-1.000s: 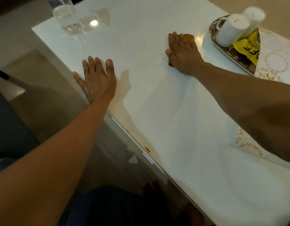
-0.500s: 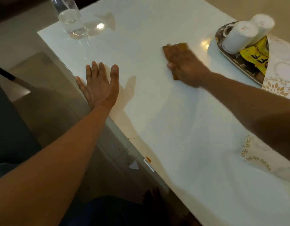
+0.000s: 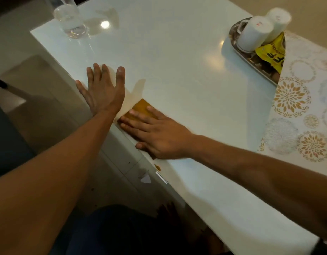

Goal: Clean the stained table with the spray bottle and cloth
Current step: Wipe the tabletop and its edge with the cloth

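My right hand (image 3: pixel 157 137) presses the orange cloth (image 3: pixel 140 107) flat with straight fingers (image 3: pixel 135 124) at the counter (image 3: pixel 177 70) edge; my left hand (image 3: pixel 103 91) rests beside it, fingers spread, grasping nothing.

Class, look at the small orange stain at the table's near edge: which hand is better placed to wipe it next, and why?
Right. The right hand already presses the cloth beside the stain; the left hand rests flat, farther away, with no cloth.
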